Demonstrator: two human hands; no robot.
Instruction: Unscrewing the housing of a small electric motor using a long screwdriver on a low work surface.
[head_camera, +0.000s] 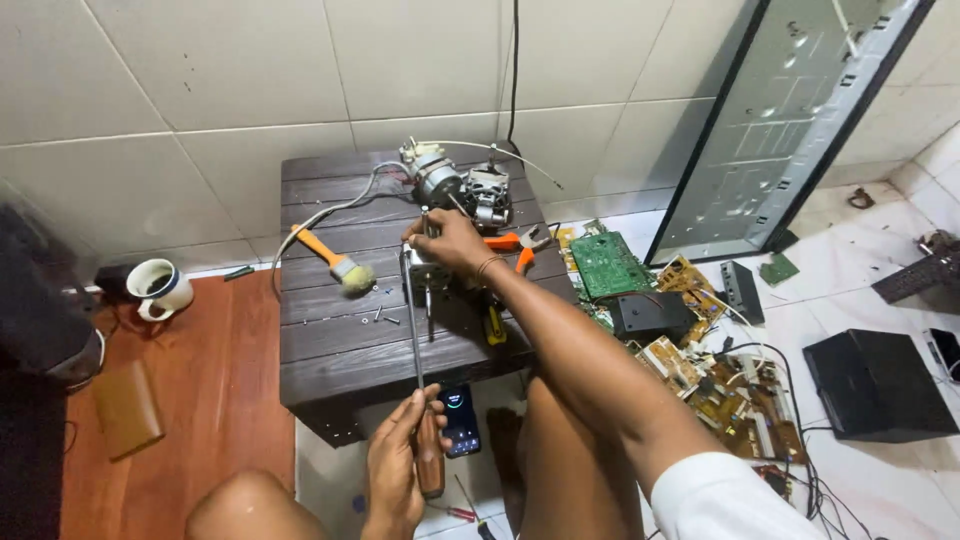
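A long screwdriver (418, 380) is being held in the left hand (395, 460), fingers wrapped round its brown handle near the desk's near edge, shaft running far toward a small metal part (428, 268). That part is being gripped from above by the right hand (452, 240), fingers closed on it at mid-desk. A fan motor (455, 185) with white cable is sitting just beyond, at the far edge. An orange-handled brush (335, 258) is lying to the left, orange pliers (520, 243) to the right, loose screws (385, 316) between. A phone (460, 420) with a lit screen is lying on the floor near the knees. Dark slatted wood is making up the desk (340, 350). Green and yellow circuit boards (640, 290) and black boxes are being spread over the white tiled floor at right; a stripped display panel (790, 120) is leaning on the tiled wall. A white mug (160, 288) is standing at left on a reddish wooden floor.
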